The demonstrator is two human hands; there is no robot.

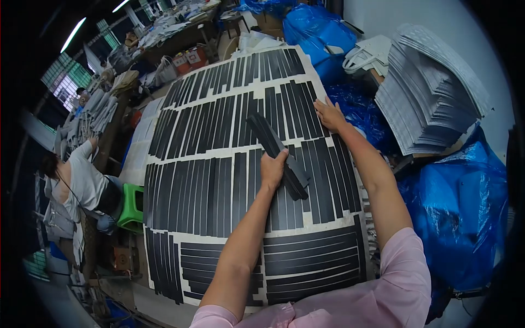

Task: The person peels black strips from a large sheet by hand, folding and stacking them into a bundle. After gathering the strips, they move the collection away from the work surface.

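Note:
Rows of black strips lie side by side on a pale board in front of me. My left hand is closed round a bundle of black strips, held at a slant above the middle rows. At the board's right edge, my right hand rests with its fingers spread, touching the ends of the strips in the second row. Nothing shows in it, though its palm is hidden.
Right of the board stand a tall stack of grey sheets and blue plastic-wrapped bundles. On the left, a person sits by a green stool at another table. Red boxes stand beyond the board.

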